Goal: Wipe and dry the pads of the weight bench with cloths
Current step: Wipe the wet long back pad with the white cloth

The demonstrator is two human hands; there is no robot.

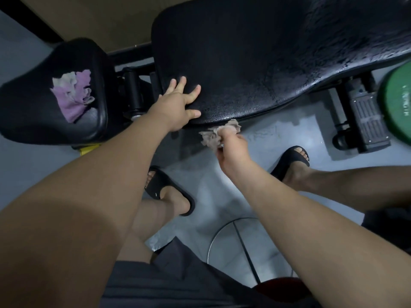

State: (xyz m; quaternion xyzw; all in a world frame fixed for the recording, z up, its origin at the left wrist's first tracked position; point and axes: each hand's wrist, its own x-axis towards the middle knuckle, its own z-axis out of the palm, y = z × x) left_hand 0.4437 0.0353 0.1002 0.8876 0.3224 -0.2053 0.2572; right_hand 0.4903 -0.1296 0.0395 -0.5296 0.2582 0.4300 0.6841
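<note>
The long black back pad [255, 63] of the weight bench fills the upper middle; its right part glistens wet. My left hand [178, 103] lies flat on the pad's near left corner, fingers spread, holding nothing. My right hand [231, 150] is closed on a crumpled beige cloth [216, 134] pressed against the pad's near edge from below. The smaller black seat pad [33, 103] sits at the left, with a purple and white cloth [73, 94] lying loose on it.
A green weight plate [398, 101] sticks in at the right edge above a black ribbed foot plate [367, 121]. The bench hinge and frame [133, 94] sit between the pads. My sandalled feet [171, 192] stand on the grey floor beside a chrome stool ring [222, 238].
</note>
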